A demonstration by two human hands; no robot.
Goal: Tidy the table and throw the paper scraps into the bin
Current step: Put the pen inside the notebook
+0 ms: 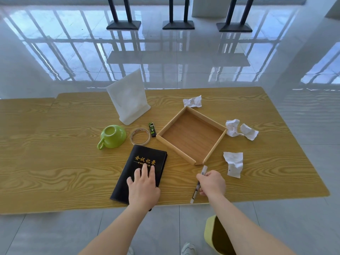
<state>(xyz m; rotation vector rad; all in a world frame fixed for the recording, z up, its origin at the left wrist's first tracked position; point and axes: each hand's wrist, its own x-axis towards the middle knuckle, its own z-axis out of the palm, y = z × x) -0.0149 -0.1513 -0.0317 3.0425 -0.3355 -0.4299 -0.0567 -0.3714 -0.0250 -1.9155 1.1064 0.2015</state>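
Crumpled white paper scraps lie on the wooden table [55,162]: one [192,101] behind the wooden tray [219,142], two [232,127] [249,131] to the tray's right, and one [234,163] near the front right. My left hand [143,186] rests flat, fingers spread, on a black notebook [134,181] with gold lettering. My right hand [211,183] grips a white pen [203,170] lying near the table's front edge. A yellow-green bin [211,234] stands on the floor under my right forearm.
An overturned green cup [112,136], a tape roll [140,136] and a small green-black stick [152,129] lie left of the tray. A white stand-up holder [128,100] stands at the back. My shoes show on the grey tiles below.
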